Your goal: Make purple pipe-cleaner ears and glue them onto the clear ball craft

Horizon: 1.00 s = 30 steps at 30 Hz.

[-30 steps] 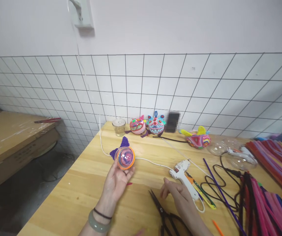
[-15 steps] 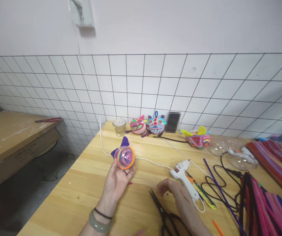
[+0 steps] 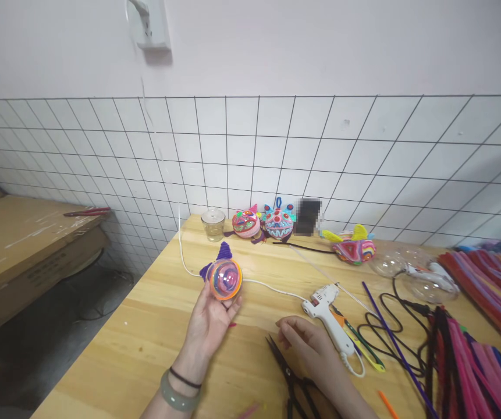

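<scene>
My left hand (image 3: 209,323) holds up a clear plastic ball (image 3: 225,279) filled with pink, orange and purple coils, with purple pipe-cleaner ears on it. My right hand (image 3: 305,343) rests low on the wooden table (image 3: 154,337) with its fingers curled loosely inward, holding nothing that I can see. It lies between black scissors (image 3: 291,378) and a white glue gun (image 3: 329,323), touching neither clearly.
Three finished colourful craft balls (image 3: 245,223) (image 3: 279,223) (image 3: 354,249) and a glass cup (image 3: 213,224) stand by the tiled wall. Bundles of pipe cleaners (image 3: 477,349) fill the right side, with black cables (image 3: 390,320) and clear half-shells (image 3: 425,273) near them. A white cord (image 3: 267,286) crosses the table.
My right hand has slid a little left and curled its fingers. The ball in my left hand has turned slightly.
</scene>
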### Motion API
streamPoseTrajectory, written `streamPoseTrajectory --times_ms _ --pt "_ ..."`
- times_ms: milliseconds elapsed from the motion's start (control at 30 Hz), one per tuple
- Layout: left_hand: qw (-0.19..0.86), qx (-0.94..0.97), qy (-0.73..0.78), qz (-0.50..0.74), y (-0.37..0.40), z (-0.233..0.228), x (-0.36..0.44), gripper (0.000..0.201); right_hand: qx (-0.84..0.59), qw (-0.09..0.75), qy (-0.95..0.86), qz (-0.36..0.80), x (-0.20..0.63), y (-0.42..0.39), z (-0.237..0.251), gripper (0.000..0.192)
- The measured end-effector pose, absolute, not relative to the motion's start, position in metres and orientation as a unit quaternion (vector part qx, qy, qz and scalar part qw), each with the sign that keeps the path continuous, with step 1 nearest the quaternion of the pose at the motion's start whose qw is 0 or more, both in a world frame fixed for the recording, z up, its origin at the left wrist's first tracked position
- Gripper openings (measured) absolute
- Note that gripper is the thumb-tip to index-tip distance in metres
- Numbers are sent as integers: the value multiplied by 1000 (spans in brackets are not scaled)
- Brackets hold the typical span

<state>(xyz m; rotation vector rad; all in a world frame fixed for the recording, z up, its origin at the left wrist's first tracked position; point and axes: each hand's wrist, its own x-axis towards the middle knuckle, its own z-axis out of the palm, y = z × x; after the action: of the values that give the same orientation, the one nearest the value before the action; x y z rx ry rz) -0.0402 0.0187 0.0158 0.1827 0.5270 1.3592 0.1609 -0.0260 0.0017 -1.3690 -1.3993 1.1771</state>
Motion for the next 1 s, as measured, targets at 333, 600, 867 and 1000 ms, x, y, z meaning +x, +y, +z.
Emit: streamPoseTrajectory --times_ms 333,600,867,1000 --pt "742 80 240 621 18 15 -40 21 -564 394 -568 452 158 -27 -3 48" --pt "742 79 244 619 18 18 -39 22 -569 385 -579 440 156 -28 -1 54" --pt "743 85 244 617 18 15 -40 21 -569 370 -592 435 159 -25 -3 59" --pt "744 92 243 616 19 13 -40 23 -567 370 -594 433 159 -25 -4 59"
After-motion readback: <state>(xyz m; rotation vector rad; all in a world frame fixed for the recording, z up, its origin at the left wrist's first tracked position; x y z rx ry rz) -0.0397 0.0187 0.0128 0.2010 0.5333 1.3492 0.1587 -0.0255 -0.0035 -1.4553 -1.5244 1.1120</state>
